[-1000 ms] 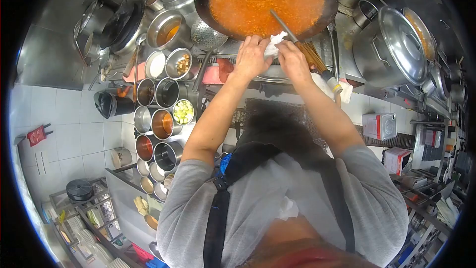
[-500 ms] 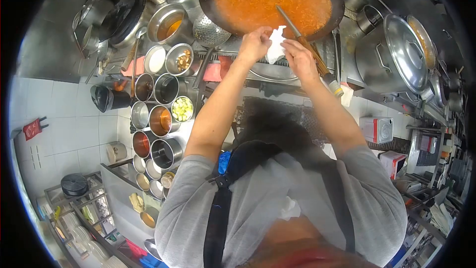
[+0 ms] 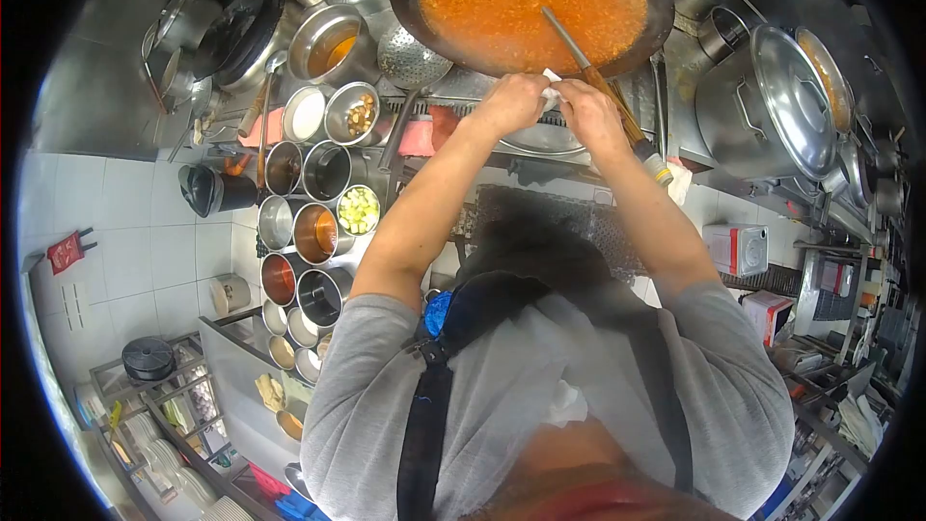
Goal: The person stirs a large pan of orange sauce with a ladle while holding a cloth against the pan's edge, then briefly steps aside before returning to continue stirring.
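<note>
Reaching out of gray fabric sleeves (image 3: pixel 374 328), both forearms (image 3: pixel 432 178) are angled inward. Left hand (image 3: pixel 518 102) and right hand (image 3: pixel 590 114) are held close, fingers curled, gripping white tissue (image 3: pixel 551 93) between them, upper center. Tissue is crumpled, soft, partly covered; visible tip pointed toward top of frame, full long axis unclear. Beyond: round dark wok (image 3: pixel 406 2), grainy orange sauce (image 3: pixel 531 0).
</note>
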The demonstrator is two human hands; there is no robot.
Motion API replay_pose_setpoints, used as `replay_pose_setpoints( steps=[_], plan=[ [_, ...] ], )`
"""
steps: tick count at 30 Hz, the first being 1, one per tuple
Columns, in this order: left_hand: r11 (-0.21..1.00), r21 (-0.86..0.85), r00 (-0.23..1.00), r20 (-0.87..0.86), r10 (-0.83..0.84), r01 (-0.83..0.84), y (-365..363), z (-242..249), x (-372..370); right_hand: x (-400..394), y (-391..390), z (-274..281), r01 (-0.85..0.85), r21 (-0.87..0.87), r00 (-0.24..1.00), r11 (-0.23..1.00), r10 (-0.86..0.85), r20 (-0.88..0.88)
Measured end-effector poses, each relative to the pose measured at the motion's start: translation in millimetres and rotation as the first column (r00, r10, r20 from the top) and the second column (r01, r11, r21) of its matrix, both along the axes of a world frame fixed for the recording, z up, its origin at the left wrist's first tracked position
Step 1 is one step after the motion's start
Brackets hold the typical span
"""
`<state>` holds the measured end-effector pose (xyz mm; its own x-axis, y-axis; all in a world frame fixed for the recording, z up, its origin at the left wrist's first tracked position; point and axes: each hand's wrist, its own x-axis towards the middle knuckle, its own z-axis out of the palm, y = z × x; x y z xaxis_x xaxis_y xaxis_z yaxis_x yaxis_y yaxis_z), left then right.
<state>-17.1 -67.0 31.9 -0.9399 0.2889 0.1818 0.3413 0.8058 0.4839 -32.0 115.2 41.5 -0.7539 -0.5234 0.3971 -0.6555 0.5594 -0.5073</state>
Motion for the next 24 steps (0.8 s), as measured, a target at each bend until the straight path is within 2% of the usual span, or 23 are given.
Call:
replay_pose_setpoints(
  steps=[3,8,12,14,17,20,24],
  plan=[
    [0.999,0.027,0.995,-0.092,-0.028,0.031,2,-13,-2,2,3,4,0.001,-0.043,1.000,0.999,0.000,0.003],
    [0.999,0.032,0.935,-0.353,0.031,-0.021,6,-26,1,-2,7,-3,0.018,-0.043,0.999,0.999,-0.019,-0.042],
    [0.999,0.045,0.964,-0.265,0.004,0.008,4,-24,3,-8,5,-2,0.000,0.008,0.997,1.000,0.000,-0.077],
    [0.999,-0.004,0.920,-0.390,0.040,-0.046,8,-23,9,-9,5,-4,0.010,0.016,0.995,1.000,-0.009,-0.098],
    [0.991,-0.041,0.891,-0.444,0.096,-0.128,15,-23,13,-8,6,-2,0.028,0.025,0.994,0.999,-0.026,-0.102],
    [0.998,0.015,0.923,-0.379,0.067,-0.067,13,-19,13,-7,6,-2,0.028,0.034,0.996,0.999,-0.024,-0.089],
    [0.998,-0.002,0.932,-0.359,0.052,-0.057,14,-17,12,-7,8,2,0.004,0.074,0.996,0.997,0.003,-0.090]
  ],
)
